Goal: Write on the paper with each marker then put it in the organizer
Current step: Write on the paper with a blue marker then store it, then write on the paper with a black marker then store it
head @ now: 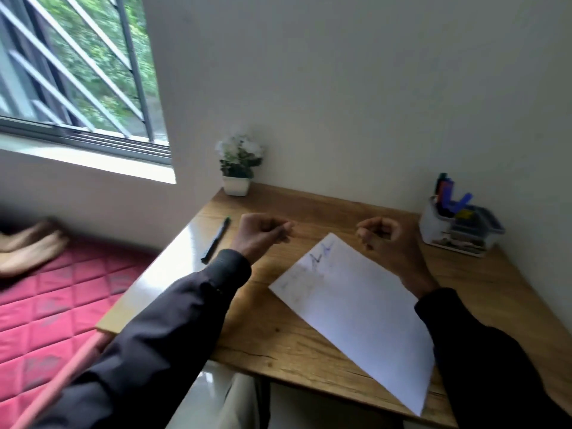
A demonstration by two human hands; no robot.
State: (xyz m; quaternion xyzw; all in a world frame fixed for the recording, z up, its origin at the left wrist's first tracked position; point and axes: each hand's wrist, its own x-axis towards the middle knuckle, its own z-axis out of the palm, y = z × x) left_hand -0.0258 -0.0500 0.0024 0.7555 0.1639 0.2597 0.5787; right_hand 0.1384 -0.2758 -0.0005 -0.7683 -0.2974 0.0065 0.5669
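A white sheet of paper [359,308] lies at an angle on the wooden desk [278,329], with faint blue and dark marks near its far corner. One dark marker with a green tip [216,239] lies on the desk's left side. The clear organizer [458,230] stands at the far right and holds several markers, blue, red and green among them. My left hand [263,233] hovers right of the lone marker, fingers curled, holding nothing. My right hand [383,239] is at the paper's far edge, fingers curled too, with nothing in it.
A small potted plant [237,168] with white flowers sits at the desk's far left corner against the wall. A red quilted mattress [55,311] lies left of the desk, with a person's bare feet [28,246] on it. A pink rod [62,379] crosses the lower left.
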